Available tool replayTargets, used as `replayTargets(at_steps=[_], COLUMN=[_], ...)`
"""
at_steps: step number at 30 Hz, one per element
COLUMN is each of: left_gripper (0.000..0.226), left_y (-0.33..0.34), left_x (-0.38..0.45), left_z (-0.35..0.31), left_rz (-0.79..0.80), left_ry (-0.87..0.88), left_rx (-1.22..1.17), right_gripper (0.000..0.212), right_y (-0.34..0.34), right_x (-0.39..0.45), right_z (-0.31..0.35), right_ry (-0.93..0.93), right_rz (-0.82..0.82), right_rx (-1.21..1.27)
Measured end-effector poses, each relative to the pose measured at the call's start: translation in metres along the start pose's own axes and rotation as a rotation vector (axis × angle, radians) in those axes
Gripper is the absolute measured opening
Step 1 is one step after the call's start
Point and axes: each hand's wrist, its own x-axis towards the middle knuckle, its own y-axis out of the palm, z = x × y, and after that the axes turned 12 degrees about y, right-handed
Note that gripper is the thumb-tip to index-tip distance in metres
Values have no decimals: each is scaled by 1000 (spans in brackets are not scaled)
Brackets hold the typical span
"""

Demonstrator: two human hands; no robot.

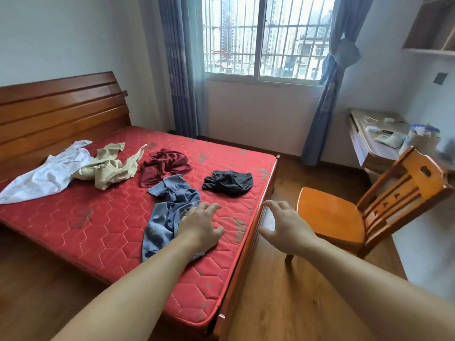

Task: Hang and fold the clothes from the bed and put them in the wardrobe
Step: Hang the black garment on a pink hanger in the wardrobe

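Your left hand (pixel 200 227) reaches over the near end of the blue shirt (pixel 170 210), fingers spread and released, gripping nothing yet. Your right hand (pixel 285 225) hovers empty past the bed (pixel 98 230) edge, likely ready to help lift. Four more garments lie crumpled farther back.

I see white walls, a barred window (pixel 267 36) at twelve o'clock between blue curtains (pixel 181 67), a wooden chair (pixel 369 205) at three, and wood flooring (pixel 283 303).
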Motion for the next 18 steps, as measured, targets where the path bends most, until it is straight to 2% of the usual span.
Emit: replayTargets(at_steps=[9, 18], left_gripper=[58, 59], left_y=[26, 58], left_x=[130, 214], left_z=[8, 11], left_rz=[42, 35], left_ry=[-103, -357], left_rx=[0, 36], right_gripper=[70, 72], right_y=[-5, 14], right_x=[153, 296], right_z=[-36, -65], right_ry=[-36, -184], right_rz=[90, 260], right_rx=[9, -12])
